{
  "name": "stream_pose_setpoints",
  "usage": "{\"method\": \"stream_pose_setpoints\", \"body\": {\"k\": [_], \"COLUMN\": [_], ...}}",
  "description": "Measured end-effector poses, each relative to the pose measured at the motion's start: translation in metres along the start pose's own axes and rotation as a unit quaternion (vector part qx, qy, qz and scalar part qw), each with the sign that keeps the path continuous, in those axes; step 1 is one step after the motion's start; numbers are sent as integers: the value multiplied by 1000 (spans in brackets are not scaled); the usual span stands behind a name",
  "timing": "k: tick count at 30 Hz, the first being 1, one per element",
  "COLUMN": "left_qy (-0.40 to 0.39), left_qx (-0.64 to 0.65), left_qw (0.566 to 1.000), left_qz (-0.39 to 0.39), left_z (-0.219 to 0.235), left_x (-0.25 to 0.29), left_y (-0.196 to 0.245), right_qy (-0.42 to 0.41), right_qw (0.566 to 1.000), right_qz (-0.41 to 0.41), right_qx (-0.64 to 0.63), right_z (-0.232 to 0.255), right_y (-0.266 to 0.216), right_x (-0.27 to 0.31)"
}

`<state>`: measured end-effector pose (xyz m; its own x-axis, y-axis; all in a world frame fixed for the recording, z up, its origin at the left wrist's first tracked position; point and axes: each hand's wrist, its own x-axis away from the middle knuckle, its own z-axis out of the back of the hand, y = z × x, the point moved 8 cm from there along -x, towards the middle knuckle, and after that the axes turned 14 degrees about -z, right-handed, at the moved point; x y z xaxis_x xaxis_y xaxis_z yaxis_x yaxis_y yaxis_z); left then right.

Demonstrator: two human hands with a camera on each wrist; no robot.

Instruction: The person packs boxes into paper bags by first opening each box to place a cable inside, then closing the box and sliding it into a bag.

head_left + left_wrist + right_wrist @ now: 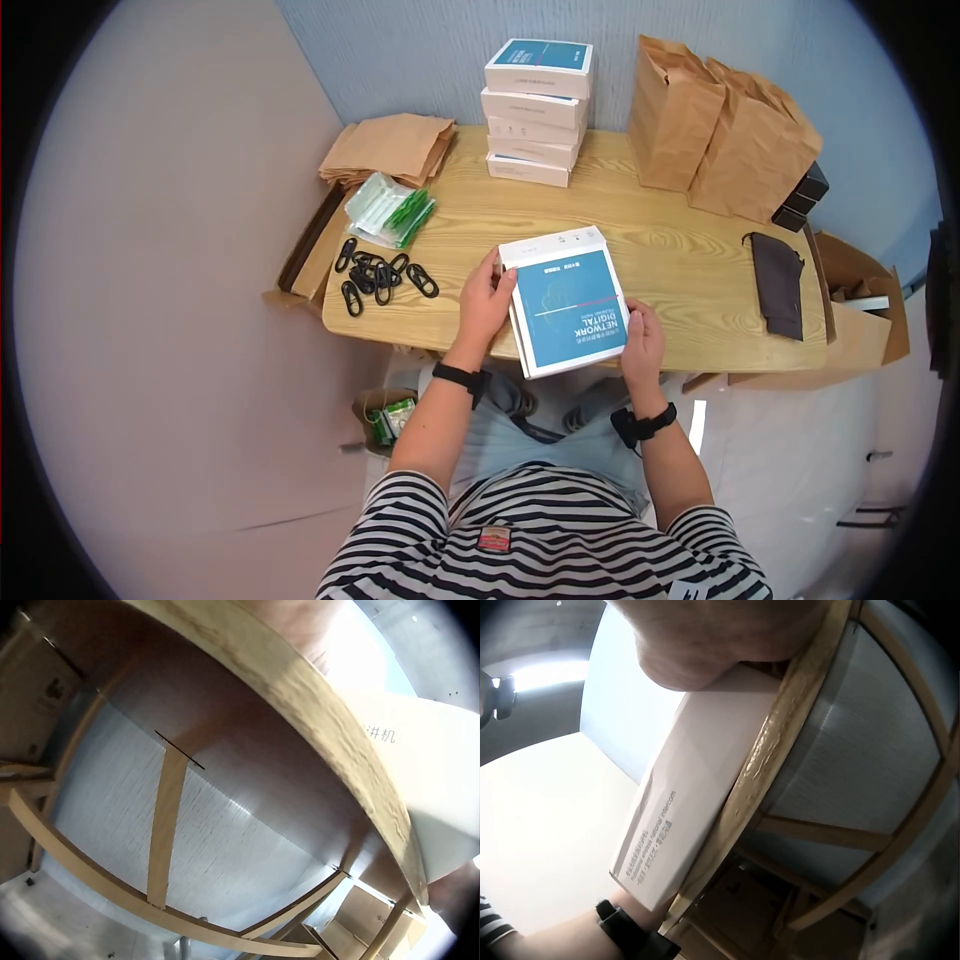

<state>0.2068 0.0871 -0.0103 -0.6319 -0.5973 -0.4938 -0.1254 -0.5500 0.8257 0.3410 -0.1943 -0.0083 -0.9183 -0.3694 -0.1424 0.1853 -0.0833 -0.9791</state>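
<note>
In the head view a white box [566, 312] with a blue printed lid, reading "NETWORK DIGITAL", is at the table's front edge. My left hand [486, 303] grips its left side, thumb on the lid. On the opposite side my right hand [643, 342] holds the lower right edge. The right wrist view shows the box's white side wall [697, 765] with small print, close against the table edge, and the right hand [727, 637] above it. Part of the left hand [304, 626] shows beyond the table edge in the left wrist view.
Similar boxes [536, 108] are stacked at the back. Paper bags [680, 115] stand at the back right, near a dark pouch [778, 285]. At the left lie several black looped cords [383, 280], clear-and-green packets [390, 210] and folded brown bags [390, 145]. Cartons [860, 310] flank the wooden table [460, 225].
</note>
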Motion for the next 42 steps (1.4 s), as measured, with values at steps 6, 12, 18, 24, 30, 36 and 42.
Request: {"method": "stream_pose_setpoints", "body": {"k": [6, 12, 18, 24, 30, 36, 42], "left_qy": [-3, 8, -14, -14, 15, -76, -71], "left_qx": [14, 15, 55, 72, 154, 129, 121], "left_qw": [999, 995, 998, 997, 987, 987, 988], "left_qz": [-36, -96, -12, -21, 42, 51, 63], "left_z": [-1, 2, -1, -5, -4, -11, -6], "left_x": [-1, 0, 1, 0, 1, -5, -18], "left_y": [-3, -5, -13, -10, 1, 12, 13], "right_qy": [-8, 26, 8, 17, 18, -1, 6], "right_qw": [1000, 998, 999, 999, 1000, 1000, 999], "right_qz": [-3, 30, 18, 10, 14, 30, 34], "right_qx": [-19, 43, 30, 33, 7, -8, 38], "right_z": [-3, 6, 0, 2, 5, 7, 2], "right_y": [1, -7, -9, 6, -2, -14, -10], "right_x": [-1, 1, 0, 0, 1, 4, 5]}}
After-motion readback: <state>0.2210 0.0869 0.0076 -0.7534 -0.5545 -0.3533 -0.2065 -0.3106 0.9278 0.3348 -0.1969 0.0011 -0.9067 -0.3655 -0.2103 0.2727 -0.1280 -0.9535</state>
